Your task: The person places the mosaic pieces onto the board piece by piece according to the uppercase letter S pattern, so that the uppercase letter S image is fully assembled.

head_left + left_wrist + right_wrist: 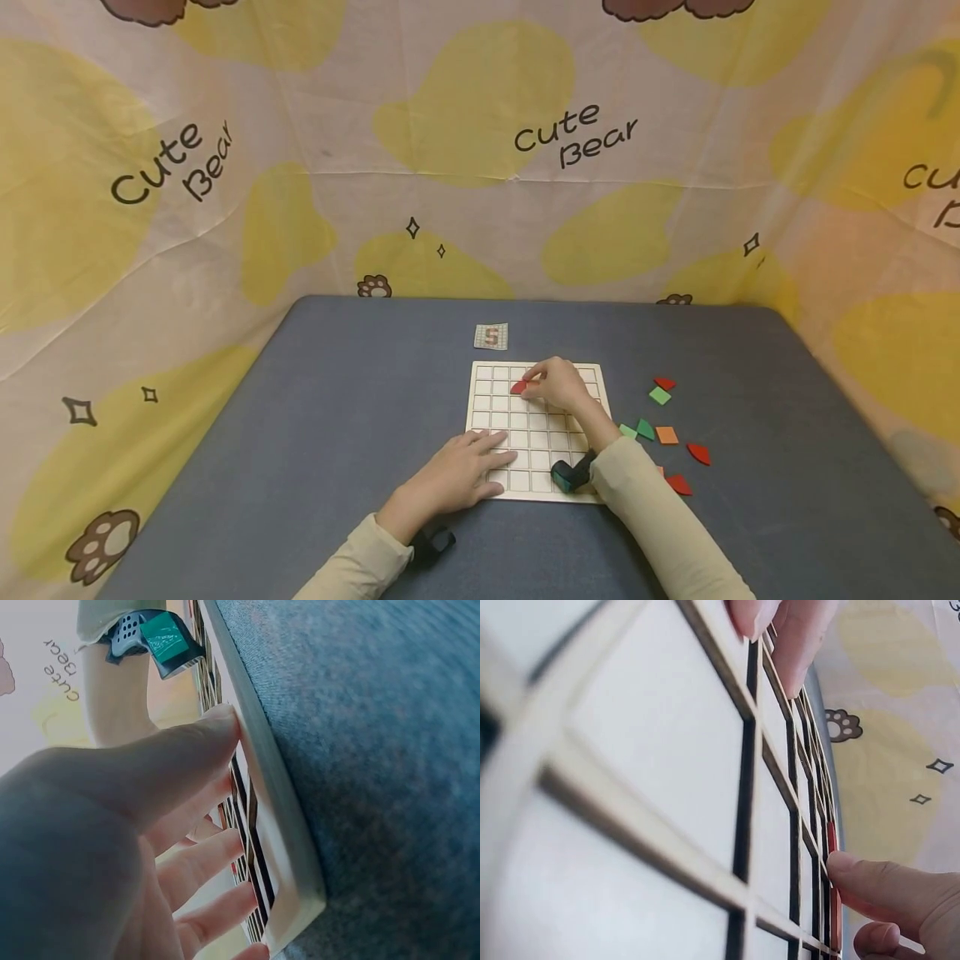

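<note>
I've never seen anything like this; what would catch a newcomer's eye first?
Probably the white gridded board on the blue-grey table, where the right hand has its fingertips at a red piece. Right of the board lie loose red, green and orange pieces. Behind the table hangs a yellow-blotched cloth lettered "Cute Bear".

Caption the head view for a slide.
Left hand resting on a flat, white, square-gridded board; right hand holding a small, flat, red, curved-edged piece near the board's far edge.
</note>
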### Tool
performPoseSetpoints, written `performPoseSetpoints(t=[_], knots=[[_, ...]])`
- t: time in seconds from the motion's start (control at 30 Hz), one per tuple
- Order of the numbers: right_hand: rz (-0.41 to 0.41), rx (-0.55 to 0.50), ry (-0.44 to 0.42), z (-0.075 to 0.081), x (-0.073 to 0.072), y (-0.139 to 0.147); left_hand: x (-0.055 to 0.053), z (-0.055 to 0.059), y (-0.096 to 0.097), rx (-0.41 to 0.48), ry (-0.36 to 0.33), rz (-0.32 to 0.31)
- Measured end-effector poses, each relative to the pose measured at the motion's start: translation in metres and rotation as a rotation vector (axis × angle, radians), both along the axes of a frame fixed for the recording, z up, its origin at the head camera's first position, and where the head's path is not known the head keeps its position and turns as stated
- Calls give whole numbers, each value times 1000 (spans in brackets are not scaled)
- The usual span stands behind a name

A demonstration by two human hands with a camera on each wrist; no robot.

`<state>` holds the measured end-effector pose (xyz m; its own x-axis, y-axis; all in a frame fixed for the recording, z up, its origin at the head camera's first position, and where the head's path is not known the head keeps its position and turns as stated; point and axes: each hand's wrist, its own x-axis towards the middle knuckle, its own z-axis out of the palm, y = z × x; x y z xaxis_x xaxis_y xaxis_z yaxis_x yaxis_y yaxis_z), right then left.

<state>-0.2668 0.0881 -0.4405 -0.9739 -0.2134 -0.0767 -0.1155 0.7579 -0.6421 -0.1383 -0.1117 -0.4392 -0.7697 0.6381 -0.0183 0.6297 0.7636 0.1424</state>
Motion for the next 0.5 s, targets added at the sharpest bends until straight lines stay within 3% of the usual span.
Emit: performPoseSetpoints(t=[0.5], knots=[[17,-6,15,2,1,5,0,-1,0,4,-2,4]])
